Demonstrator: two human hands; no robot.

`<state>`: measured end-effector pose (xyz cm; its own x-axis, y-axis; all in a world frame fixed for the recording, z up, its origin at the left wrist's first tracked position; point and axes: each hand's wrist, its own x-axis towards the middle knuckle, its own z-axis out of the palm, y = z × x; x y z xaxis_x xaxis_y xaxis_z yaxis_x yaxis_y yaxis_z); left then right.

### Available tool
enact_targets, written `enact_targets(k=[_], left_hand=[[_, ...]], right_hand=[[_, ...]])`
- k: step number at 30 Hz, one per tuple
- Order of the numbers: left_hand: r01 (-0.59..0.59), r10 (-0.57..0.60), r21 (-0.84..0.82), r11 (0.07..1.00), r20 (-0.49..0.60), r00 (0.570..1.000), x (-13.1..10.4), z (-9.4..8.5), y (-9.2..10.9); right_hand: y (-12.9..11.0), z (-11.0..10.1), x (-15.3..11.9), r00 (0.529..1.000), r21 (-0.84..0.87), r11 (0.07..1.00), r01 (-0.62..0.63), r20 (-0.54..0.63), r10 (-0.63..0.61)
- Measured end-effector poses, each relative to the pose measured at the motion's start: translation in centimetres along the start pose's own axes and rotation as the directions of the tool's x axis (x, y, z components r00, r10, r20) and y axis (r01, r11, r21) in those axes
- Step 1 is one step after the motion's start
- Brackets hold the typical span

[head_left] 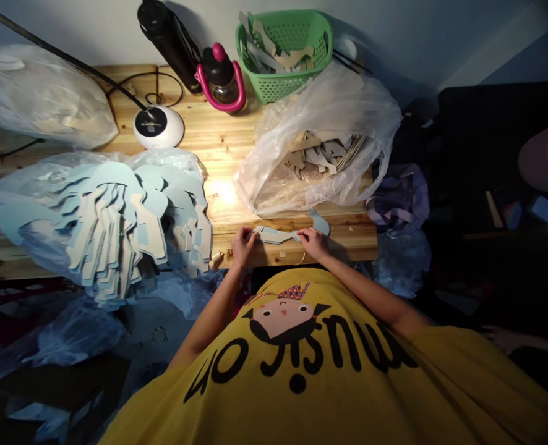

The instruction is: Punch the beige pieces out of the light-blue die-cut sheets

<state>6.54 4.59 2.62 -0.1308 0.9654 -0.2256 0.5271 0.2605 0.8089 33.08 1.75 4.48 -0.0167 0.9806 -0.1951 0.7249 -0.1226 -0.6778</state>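
Close to the table's front edge, a light-blue cutout piece with a pale cream strip (274,235) lies between my two hands. My left hand (244,245) pinches its left end. My right hand (314,243) has its fingers closed on the other end, where a rounded blue part (320,222) shows beyond them. To the left, a big overlapping pile of similar blue and cream pieces (116,216) rests on plastic. Behind my hands, an open clear plastic bag (265,179) contains loose beige and grey cut pieces (323,151).
A green basket (274,86) with cut pieces stands at the back, beside a pink-handled bottle (221,80) and a black flask (172,43). A lamp base (158,128) sits behind the pile. Another filled plastic bag (42,99) lies far left on the wooden table (222,142).
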Motion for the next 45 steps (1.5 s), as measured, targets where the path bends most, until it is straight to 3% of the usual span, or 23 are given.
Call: enact_targets(k=[10, 16, 20, 23, 27, 33, 37, 41, 45], left_hand=[[0.044, -0.042, 0.030, 0.999, -0.060, 0.997, -0.3, -0.6, -0.5], [-0.025, 0.024, -0.012, 1.000, -0.028, 0.999, -1.1, -0.8, -0.9], [-0.088, 0.090, 0.050, 0.995, -0.028, 0.996, -1.4, -0.8, -0.9], [-0.153, 0.151, 0.082, 0.985, 0.025, 0.988, -1.3, -1.1, -0.8], [-0.199, 0.178, 0.115, 0.973, 0.174, 0.968, -1.3, -1.6, -0.4], [-0.299, 0.285, 0.013, 0.954, 0.255, 0.924, -2.5, -2.8, 0.2], [-0.251, 0.235, 0.028, 0.968, 0.262, 0.936, -2.3, -3.2, 0.3], [-0.141, 0.102, 0.161, 0.977, 0.228, 0.968, -1.1, -2.9, 0.2], [-0.068, 0.029, 0.218, 0.974, 0.180, 0.983, -0.3, -2.5, 0.3]], right_hand=[[-0.1, -0.2, -0.1, 1.000, -0.018, 1.000, 0.021, 0.011, -0.021], [0.3, 0.1, -0.4, 0.998, 0.035, 0.997, 0.068, -0.007, -0.068], [0.7, 0.4, -0.5, 0.997, 0.026, 0.997, 0.071, -0.008, -0.071], [0.8, 0.6, -0.6, 0.997, 0.013, 0.997, 0.072, -0.010, -0.072], [1.0, 1.0, -0.6, 0.999, -0.018, 0.999, 0.047, -0.026, -0.048], [1.1, 0.8, -0.8, 1.000, -0.028, 1.000, 0.012, -0.020, -0.013], [0.9, 0.4, -0.8, 1.000, 0.013, 1.000, -0.019, 0.007, 0.019], [0.4, 0.5, -0.2, 0.992, 0.060, 0.990, -0.125, 0.024, 0.123], [-0.1, 0.5, 0.3, 0.989, 0.083, 0.986, -0.146, 0.021, 0.144]])
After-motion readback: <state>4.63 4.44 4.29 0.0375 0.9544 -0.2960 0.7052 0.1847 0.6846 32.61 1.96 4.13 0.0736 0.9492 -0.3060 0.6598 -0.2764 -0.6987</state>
